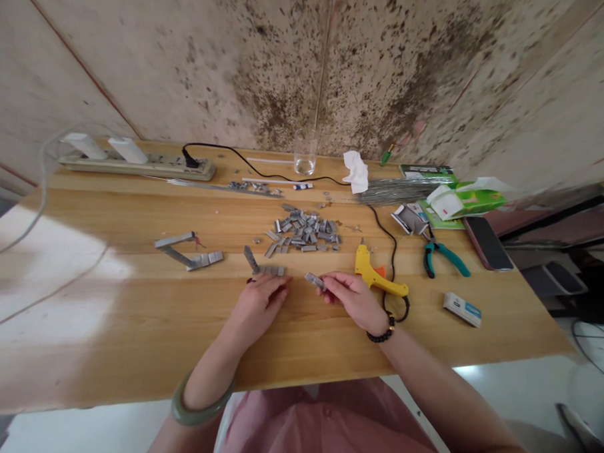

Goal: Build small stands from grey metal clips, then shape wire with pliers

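Observation:
My right hand pinches a small grey block of staples between thumb and fingertips, just above the wooden table. To its left, my left hand lies low with its fingers stretched out. Those fingers rest along the front edge of a grey L-shaped piece made of staple strips, one arm of which stands up. Whether they press on it is hidden. Further left sits a larger angular piece of joined staple strips. Behind my hands is a heap of loose staple strips.
A yellow glue gun lies beside my right hand, its black cord curling behind. Further right are teal-handled pliers, a small box, a phone and a tissue pack. A power strip, a glass and wires line the back.

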{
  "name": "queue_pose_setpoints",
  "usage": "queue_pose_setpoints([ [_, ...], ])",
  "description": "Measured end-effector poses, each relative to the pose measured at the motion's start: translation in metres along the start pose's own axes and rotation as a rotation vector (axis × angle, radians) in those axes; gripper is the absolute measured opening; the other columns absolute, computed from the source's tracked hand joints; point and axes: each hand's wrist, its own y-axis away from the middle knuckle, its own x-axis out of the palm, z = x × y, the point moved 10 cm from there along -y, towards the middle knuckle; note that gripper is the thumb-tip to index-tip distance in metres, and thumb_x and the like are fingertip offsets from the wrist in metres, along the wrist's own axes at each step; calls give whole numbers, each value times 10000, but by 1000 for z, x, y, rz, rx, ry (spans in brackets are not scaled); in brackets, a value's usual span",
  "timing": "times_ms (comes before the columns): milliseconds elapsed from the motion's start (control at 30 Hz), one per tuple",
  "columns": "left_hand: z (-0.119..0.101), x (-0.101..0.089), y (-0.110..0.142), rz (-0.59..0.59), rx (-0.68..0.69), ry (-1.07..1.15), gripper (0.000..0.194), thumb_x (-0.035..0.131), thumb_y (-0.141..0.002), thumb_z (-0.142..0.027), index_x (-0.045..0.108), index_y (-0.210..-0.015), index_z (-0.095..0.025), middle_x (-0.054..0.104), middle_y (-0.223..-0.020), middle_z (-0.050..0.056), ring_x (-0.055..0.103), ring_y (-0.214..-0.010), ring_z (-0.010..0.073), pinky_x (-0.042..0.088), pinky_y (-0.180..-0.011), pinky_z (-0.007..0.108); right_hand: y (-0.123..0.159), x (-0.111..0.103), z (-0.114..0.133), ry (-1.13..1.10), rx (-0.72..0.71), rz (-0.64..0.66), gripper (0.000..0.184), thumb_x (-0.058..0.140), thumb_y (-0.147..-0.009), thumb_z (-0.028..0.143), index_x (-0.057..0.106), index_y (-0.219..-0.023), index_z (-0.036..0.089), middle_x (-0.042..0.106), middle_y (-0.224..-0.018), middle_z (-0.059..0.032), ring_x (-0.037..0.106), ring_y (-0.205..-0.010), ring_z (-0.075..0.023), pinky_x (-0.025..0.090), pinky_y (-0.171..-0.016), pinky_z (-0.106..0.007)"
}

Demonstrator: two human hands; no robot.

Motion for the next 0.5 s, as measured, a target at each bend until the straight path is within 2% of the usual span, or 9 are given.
queue_pose_setpoints([
  [500, 1, 0, 0, 1, -19, 8, 210, 506, -870, -192, 687, -977, -170, 717, -911, 93, 635, -852, 222, 479, -807, 384, -3, -1, -14, -100, 60, -9, 338, 635, -792, 500, 663, -786, 163, 654, -737, -23, 516, -560, -92, 422, -540, -227],
])
